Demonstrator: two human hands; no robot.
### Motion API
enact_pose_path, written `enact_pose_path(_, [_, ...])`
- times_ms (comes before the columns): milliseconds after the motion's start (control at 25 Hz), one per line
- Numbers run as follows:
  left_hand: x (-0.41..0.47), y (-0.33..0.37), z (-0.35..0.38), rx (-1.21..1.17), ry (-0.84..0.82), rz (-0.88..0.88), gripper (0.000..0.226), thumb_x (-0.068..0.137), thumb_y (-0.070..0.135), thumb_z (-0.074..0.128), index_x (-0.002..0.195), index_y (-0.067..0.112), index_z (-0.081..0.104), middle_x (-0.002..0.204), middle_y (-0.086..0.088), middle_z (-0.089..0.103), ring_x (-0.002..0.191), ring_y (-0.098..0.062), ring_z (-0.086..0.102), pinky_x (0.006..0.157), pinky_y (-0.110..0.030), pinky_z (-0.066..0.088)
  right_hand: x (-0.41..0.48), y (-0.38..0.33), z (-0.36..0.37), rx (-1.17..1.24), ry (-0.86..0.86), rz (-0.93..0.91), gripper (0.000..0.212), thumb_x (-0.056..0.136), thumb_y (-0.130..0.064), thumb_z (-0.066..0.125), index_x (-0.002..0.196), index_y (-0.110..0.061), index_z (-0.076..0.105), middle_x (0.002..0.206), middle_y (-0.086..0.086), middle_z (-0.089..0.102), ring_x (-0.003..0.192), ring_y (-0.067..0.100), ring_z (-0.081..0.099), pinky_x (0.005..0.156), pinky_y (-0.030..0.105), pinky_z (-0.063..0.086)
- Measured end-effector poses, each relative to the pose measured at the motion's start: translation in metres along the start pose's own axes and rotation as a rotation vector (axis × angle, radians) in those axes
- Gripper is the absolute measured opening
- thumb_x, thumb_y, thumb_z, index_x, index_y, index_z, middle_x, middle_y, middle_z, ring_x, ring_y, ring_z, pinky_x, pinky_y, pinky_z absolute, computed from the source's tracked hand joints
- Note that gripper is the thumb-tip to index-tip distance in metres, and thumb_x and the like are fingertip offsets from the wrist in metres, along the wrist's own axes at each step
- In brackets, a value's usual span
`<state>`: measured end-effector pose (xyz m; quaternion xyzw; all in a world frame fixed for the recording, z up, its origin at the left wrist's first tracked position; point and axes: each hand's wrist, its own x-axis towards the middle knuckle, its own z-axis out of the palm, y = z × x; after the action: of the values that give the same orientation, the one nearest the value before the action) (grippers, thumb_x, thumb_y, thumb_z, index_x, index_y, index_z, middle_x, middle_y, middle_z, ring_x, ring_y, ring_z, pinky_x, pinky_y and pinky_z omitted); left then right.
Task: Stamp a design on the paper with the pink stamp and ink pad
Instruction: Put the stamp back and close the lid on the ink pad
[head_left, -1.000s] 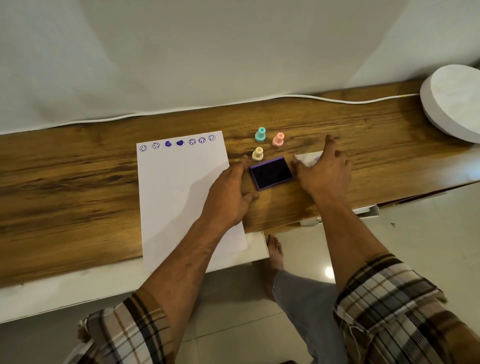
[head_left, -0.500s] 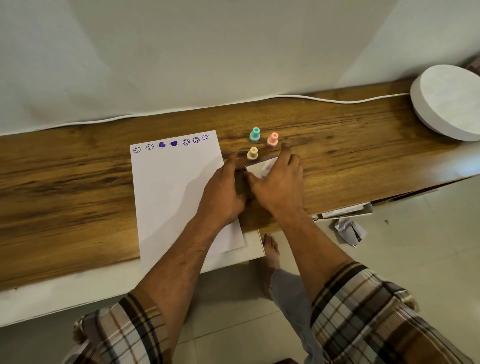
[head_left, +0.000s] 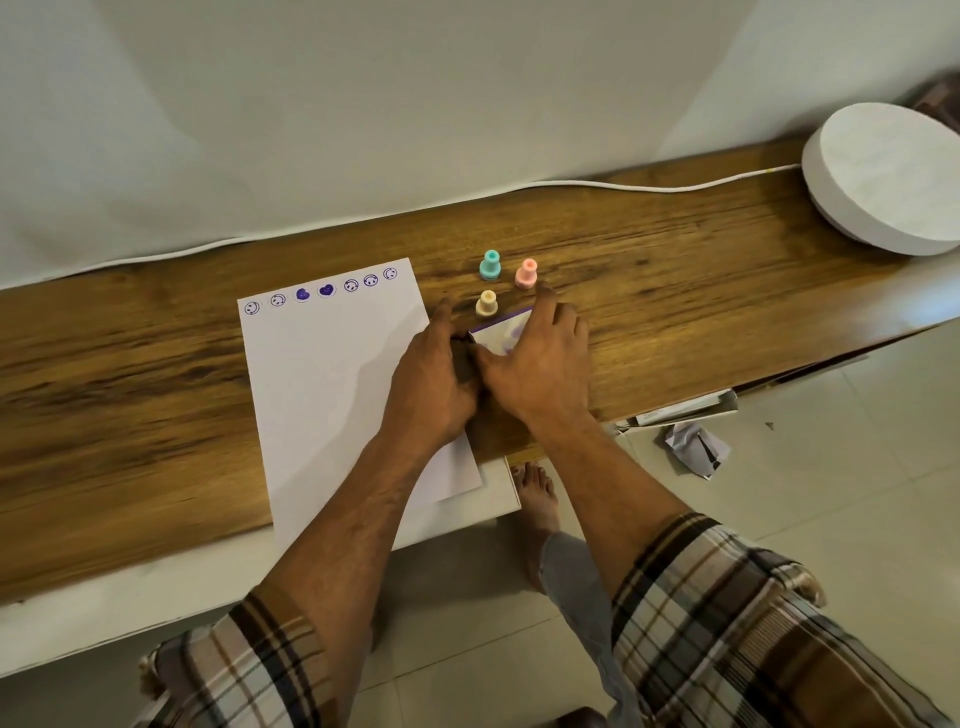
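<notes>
The pink stamp (head_left: 526, 274) stands upright on the wooden desk (head_left: 675, 291), just beyond my right fingertips and untouched. The white paper (head_left: 332, 374) lies to the left, with a row of purple smileys and hearts along its top edge. The ink pad (head_left: 501, 332) sits between my hands, its white, purple-stained lid lying over it; most of it is hidden. My left hand (head_left: 431, 379) grips the pad's left side and rests partly on the paper. My right hand (head_left: 540, 364) lies on the lid, fingers spread along its right edge.
A teal stamp (head_left: 490, 265) and a yellow stamp (head_left: 487, 304) stand by the pink one. A white round block (head_left: 883, 176) sits at the desk's far right, and a white cable (head_left: 571, 183) runs along the back. Crumpled paper (head_left: 696, 447) lies on the floor.
A second ago the dark ink surface lay open with the lid off to the right. My right hand has brought the lid over the pad, and both hands have closed in on it.
</notes>
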<state>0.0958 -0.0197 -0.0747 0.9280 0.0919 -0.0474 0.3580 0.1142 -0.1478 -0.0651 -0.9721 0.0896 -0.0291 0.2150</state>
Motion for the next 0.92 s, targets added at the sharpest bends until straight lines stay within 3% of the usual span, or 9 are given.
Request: enact_pose_path(920, [0.007,0.006,-0.011,0.022,-0.097,0.036,0.102,0.087,0.03,0.077,0.163,0.031,0.008,0.154,-0.004,0.05,0.135,-0.029,0.053,0.112,-0.041,0.042,0.0,-0.005,0.004,0.017,-0.022,0.068,0.108,0.077,-0.075,0.071,0.161,-0.025,0.024,0.153,0.012,0.047,0.138,0.038,0.043,0.107,0.058,0.042])
